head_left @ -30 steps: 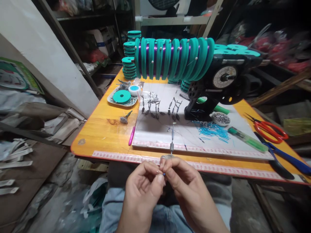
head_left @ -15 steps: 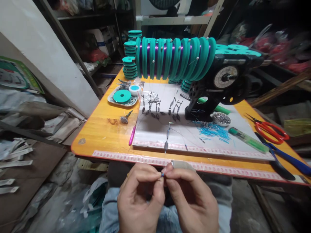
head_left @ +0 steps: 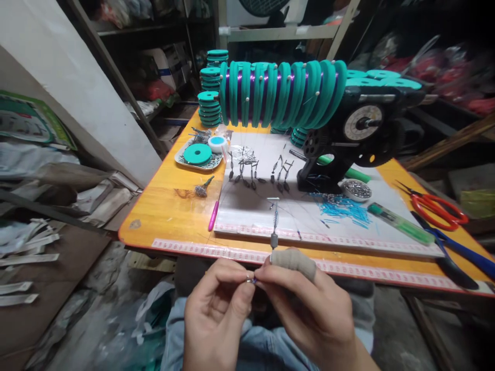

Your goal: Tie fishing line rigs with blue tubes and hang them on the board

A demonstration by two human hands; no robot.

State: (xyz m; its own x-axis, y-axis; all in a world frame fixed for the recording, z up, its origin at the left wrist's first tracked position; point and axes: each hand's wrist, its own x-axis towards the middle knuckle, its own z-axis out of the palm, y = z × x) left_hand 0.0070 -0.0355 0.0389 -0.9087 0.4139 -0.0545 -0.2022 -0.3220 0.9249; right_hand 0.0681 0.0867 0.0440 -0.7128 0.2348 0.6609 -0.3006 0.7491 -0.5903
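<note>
At the table's near edge my left hand (head_left: 220, 312) and my right hand (head_left: 309, 299) meet, fingertips closed. Between them is a tiny shiny piece with a dark blue bit (head_left: 251, 280), too small to name surely. My left thumb and forefinger pinch its shiny end; my right fingertips pinch the other end. A beige wrap (head_left: 296, 263) covers one right finger. Just beyond, a grey cylindrical weight (head_left: 274, 240) hangs below a bluish twisted line (head_left: 275, 216). Thin lines run down from a row of green foam spools (head_left: 284, 95) with purple line.
A black machine stand (head_left: 320, 178) carries the spools. Dark swivels and weights (head_left: 247, 175) hang on lines over the white board (head_left: 240, 206). Nearby are blue tubes (head_left: 344, 208), a dish of metal bits (head_left: 356, 189), a green cutter (head_left: 402, 223), red scissors (head_left: 439, 208) and a tray (head_left: 180, 161).
The whole view has shifted slightly rightward. My right hand has turned a little, showing more of the wrapped finger, and more of the shiny piece shows at my left fingertips.
</note>
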